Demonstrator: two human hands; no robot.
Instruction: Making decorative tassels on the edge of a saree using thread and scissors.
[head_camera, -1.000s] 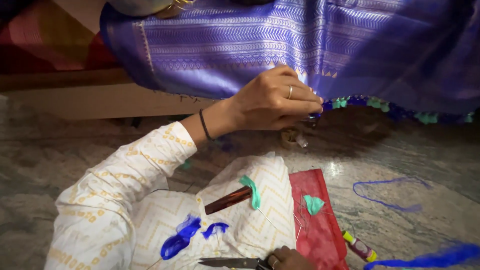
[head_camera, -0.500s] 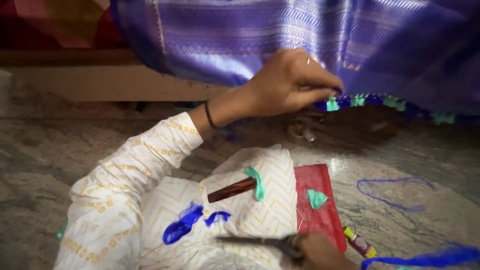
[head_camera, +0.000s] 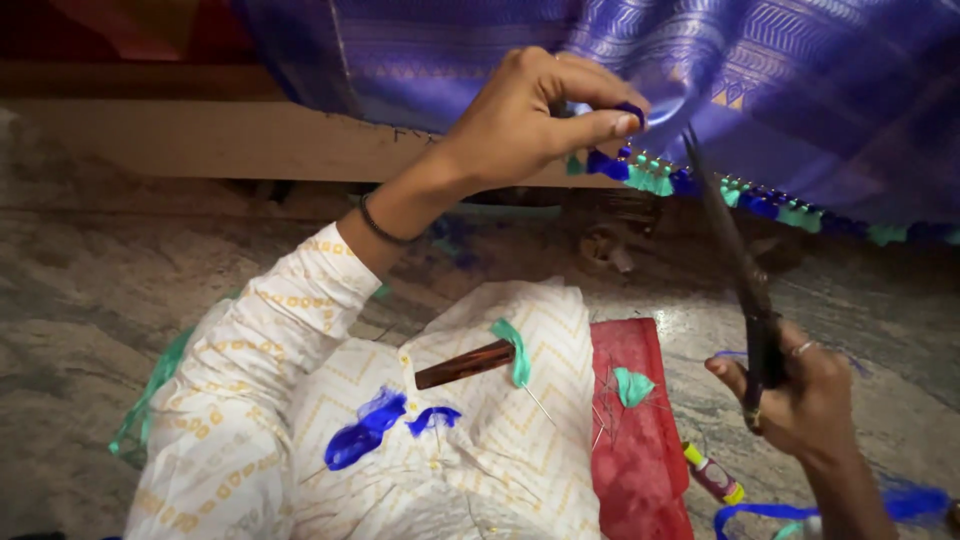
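The purple sari cloth (head_camera: 800, 90) is hanging across twelve o'clock, its tasselled border (head_camera: 700, 185) running toward three. The left hand (head_camera: 540, 120) is pinching a blue tassel (head_camera: 630, 108) shut between thumb and forefinger, higher than half a second ago. The right hand (head_camera: 800, 400), at four o'clock, has risen, clamped around one pair of scissors (head_camera: 735, 270) pointing up at the border. One yellow-capped thread spool (head_camera: 712, 474) is lying beside the red cloth (head_camera: 635, 440).

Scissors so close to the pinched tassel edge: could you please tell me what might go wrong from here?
The scissors in the right hand point up at the blue tassel pinched by the left hand, so the blades might nick a fingertip. They could also snip the purple sari fabric or a neighbouring green tassel.
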